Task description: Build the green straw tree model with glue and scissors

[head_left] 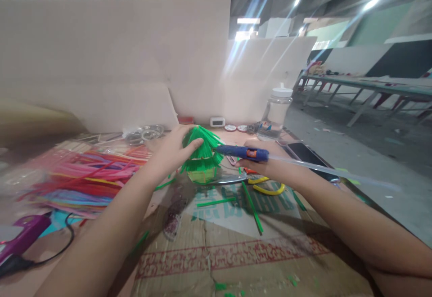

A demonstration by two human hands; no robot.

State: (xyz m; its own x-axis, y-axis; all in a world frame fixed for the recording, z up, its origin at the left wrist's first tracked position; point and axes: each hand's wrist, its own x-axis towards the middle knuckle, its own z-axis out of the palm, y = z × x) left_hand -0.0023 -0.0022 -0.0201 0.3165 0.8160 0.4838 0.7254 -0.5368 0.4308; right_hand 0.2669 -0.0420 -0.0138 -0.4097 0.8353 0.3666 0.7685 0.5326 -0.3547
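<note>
My left hand (187, 143) is closed around the upper left side of a small green roof-like piece (204, 150) built of green pipe-cleaner strips in layers. Below its fringe shows a yellow-green base (202, 175). A blue hot glue gun (243, 153), with a clear glue stick trailing to the right, is gripped by my right hand (258, 162); its nozzle meets the right side of the green piece. Scissors (270, 186) with yellow and orange handles lie just below, blades toward the base. Loose green strips (216, 202) lie in front.
Bundles of coloured pipe cleaners (91, 171) lie at the left, behind a purple power strip (25, 238). A water bottle (274, 112) and a phone (310, 159) are at the right. Cardboard (175, 270) covers the near table; a pale board (111, 58) stands behind.
</note>
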